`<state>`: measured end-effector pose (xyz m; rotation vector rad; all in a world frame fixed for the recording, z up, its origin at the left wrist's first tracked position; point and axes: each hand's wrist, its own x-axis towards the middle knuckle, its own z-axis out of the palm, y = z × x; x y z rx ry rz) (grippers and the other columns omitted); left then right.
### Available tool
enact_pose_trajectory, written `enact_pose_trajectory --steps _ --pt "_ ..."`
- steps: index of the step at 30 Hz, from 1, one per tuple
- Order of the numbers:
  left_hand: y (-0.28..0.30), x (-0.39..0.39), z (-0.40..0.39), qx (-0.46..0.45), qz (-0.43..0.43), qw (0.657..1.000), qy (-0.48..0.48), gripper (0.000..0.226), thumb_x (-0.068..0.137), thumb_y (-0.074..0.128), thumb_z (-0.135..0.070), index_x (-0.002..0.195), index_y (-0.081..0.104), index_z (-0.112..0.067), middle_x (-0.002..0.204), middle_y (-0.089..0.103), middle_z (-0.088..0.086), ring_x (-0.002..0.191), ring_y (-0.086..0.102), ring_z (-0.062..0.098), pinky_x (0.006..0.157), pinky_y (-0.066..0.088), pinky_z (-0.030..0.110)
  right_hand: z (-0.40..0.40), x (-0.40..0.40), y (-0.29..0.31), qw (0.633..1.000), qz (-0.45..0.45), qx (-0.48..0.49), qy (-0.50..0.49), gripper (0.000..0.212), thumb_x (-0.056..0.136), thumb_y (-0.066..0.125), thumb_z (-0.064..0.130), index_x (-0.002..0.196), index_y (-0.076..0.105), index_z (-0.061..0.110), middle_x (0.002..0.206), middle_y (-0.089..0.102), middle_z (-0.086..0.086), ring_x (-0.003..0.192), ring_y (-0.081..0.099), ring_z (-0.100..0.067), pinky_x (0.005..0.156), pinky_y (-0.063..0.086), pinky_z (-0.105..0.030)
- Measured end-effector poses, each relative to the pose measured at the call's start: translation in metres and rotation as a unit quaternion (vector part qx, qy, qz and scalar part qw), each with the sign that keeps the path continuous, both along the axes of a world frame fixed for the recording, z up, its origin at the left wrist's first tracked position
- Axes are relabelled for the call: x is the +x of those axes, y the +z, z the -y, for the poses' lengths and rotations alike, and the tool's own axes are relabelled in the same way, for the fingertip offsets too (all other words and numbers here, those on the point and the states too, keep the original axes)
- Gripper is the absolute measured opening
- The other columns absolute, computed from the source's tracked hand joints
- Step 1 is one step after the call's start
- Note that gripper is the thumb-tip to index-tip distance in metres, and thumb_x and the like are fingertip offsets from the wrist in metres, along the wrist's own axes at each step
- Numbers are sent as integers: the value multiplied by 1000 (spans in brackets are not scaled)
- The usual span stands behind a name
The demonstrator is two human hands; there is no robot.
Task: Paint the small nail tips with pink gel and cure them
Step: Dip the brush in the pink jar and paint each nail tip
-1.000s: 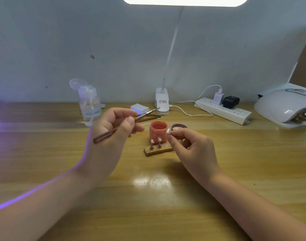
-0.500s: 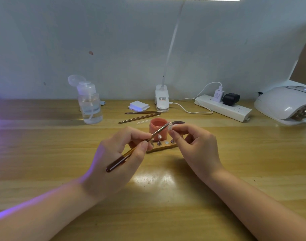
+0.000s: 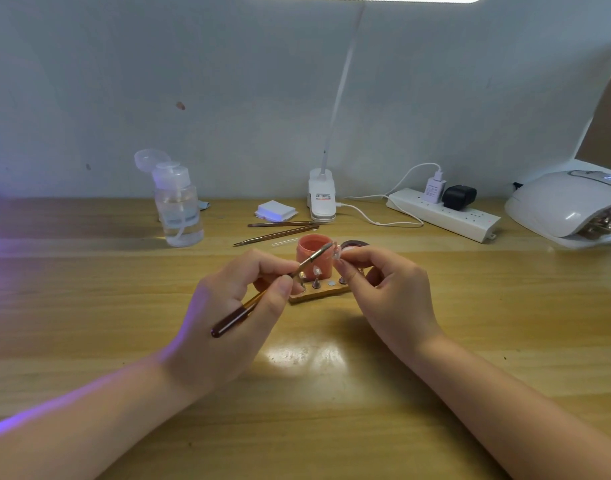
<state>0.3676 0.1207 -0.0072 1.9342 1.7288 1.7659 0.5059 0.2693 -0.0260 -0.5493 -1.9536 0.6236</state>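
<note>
My left hand [image 3: 234, 306] grips a thin brown brush [image 3: 262, 296], its bristle end raised toward a clear nail tip [image 3: 337, 252]. That small tip is pinched between the thumb and fingers of my right hand [image 3: 387, 289]. The brush end sits right at the tip's edge. Behind them stands an open pot of pink gel [image 3: 314, 258], with its dark lid [image 3: 353, 244] beside it. A small wooden holder [image 3: 318, 292] lies in front of the pot and carries other nail tips [image 3: 317, 271] on little stands.
A white curing lamp [image 3: 571, 206] sits at the far right. Two spare brushes [image 3: 280, 233], a stack of white pads [image 3: 275, 210], a pump bottle [image 3: 177, 206], a desk lamp base [image 3: 321, 195] and a power strip [image 3: 442, 214] line the back of the wooden desk [image 3: 89, 306].
My left hand came down and right from beside the pot, bringing the brush end up to the nail tip. My right hand stayed by the pot with the tip.
</note>
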Motion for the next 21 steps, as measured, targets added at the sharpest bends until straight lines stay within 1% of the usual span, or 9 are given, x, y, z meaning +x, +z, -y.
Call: enact_pose_trajectory --steps 6,9,13,18,21 --pt "0 2 -1 -6 -4 1000 -5 15 90 51 -30 102 61 -30 93 70 -14 88 64 0 73 42 5 0 0 0 1000 4 3 0 15 84 72 15 97 73 21 78 69 12 53 51 -10 53 49 -34" --pt "1 1 -1 5 18 1000 -6 16 91 51 -29 103 62 -27 92 70 -13 89 65 2 74 42 6 1 1 0 1000 7 4 1 15 84 72 15 98 73 21 79 69 12 53 52 -10 53 50 -35" --pt "0 2 -1 1 17 1000 -11 16 91 52 -29 103 62 -28 92 70 -14 89 65 2 74 43 6 1 1 1 1000 4 4 3 15 84 72 17 98 73 21 78 69 13 53 52 -11 52 49 -34" --pt "-1 2 2 1 -15 1000 -11 14 88 50 -25 96 62 -27 85 69 -10 82 64 4 73 43 8 1 1 2 1000 11 -2 4 13 85 70 18 98 73 22 77 69 12 54 54 -14 54 49 -37" --pt "0 2 4 14 -13 1000 -4 14 86 48 -25 93 61 -26 81 68 -9 79 64 6 72 43 10 1 1 2 1000 10 -10 5 12 86 69 18 97 73 21 77 69 11 54 54 -14 54 49 -39"
